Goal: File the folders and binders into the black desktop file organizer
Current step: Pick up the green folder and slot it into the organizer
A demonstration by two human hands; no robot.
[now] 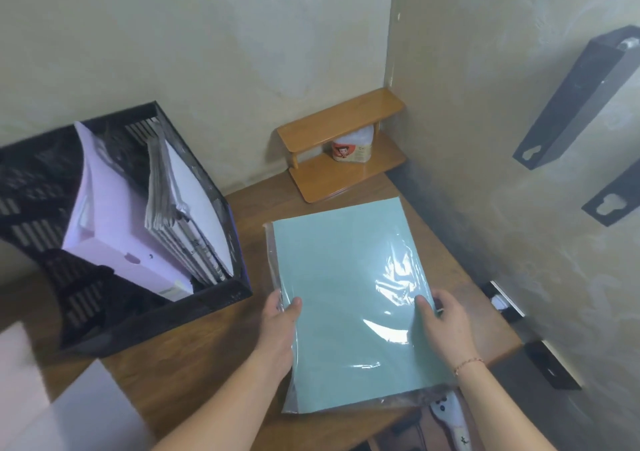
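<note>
A pale green folder in a clear plastic sleeve (346, 277) is over the brown desk, right of centre. My left hand (282, 329) grips its left edge, thumb on top. On the right edge sits my right hand (445, 326), also holding it with the thumb on the cover. The black desktop file organizer (221, 298) stands at the left, apart from the folder. Inside it lean a lilac binder (104, 215) and a bundle of grey and white folders (180, 218).
A small wooden two-tier shelf (341, 146) with a white packet stands in the back corner. White sheets (69, 412) lie at the lower left. Black brackets (581, 94) hang on the right wall. A white object (450, 416) lies under the folder's near edge.
</note>
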